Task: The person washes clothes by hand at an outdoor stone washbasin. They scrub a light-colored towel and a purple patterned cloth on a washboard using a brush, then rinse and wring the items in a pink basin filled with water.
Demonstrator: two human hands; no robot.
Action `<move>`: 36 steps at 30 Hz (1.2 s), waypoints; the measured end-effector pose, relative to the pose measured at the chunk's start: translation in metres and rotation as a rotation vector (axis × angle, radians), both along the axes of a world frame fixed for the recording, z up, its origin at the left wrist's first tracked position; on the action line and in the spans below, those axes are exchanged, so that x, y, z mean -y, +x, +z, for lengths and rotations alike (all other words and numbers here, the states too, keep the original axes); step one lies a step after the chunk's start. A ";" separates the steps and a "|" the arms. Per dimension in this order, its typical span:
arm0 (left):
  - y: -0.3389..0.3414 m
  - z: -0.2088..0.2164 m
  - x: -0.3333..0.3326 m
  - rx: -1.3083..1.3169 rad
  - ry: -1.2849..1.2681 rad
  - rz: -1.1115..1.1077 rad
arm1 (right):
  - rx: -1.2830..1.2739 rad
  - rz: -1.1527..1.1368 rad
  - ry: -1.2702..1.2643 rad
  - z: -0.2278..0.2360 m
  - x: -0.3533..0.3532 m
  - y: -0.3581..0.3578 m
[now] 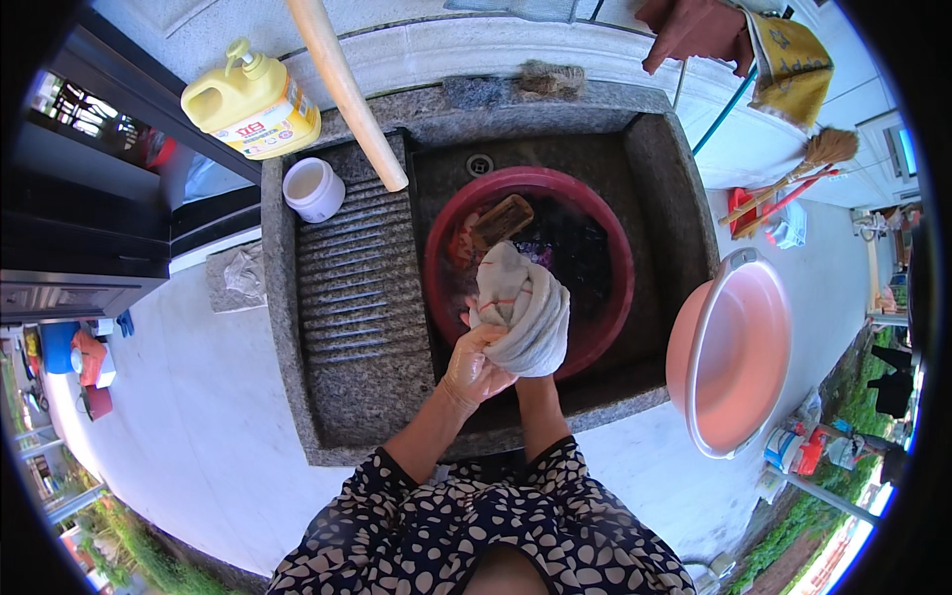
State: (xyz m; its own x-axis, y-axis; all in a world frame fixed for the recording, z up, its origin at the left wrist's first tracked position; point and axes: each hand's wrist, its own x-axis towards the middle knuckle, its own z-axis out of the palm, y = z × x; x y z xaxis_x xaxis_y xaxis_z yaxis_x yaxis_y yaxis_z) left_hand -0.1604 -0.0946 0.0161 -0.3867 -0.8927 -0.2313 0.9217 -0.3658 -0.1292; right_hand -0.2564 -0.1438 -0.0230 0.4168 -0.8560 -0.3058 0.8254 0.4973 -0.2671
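The person's left hand (474, 365) closes its grip on the lower end of a bunched, wet, off-white cloth with faint coloured stripes (521, 307); the right hand is hidden under that cloth, only its forearm (538, 409) showing, so how its grip stands cannot be told; the cloth is held up over the near rim of a round dark-red plastic basin (615, 297), which sits in the deep side of a grey granite wash sink (650, 159); dark laundry and a brown wooden scrubbing brush (501, 220) lie in the basin; the ribbed stone washboard (357, 288) fills the sink's left half, with a small white cup (313, 188) at its top; a yellow detergent jug with a pump (253, 104) stands on the counter ledge beyond; a pale pink plastic tub (734, 352) leans at the sink's right.
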 end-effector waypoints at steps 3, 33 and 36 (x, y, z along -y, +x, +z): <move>0.007 0.029 0.003 0.067 0.003 -0.036 | -0.364 0.013 -0.179 0.029 0.008 0.011; 0.026 0.018 0.015 0.726 -0.106 -0.327 | -0.409 0.376 -0.409 0.068 0.076 -0.044; 0.030 0.035 0.020 0.647 -0.106 -0.402 | -0.546 0.340 -0.437 0.080 0.076 -0.042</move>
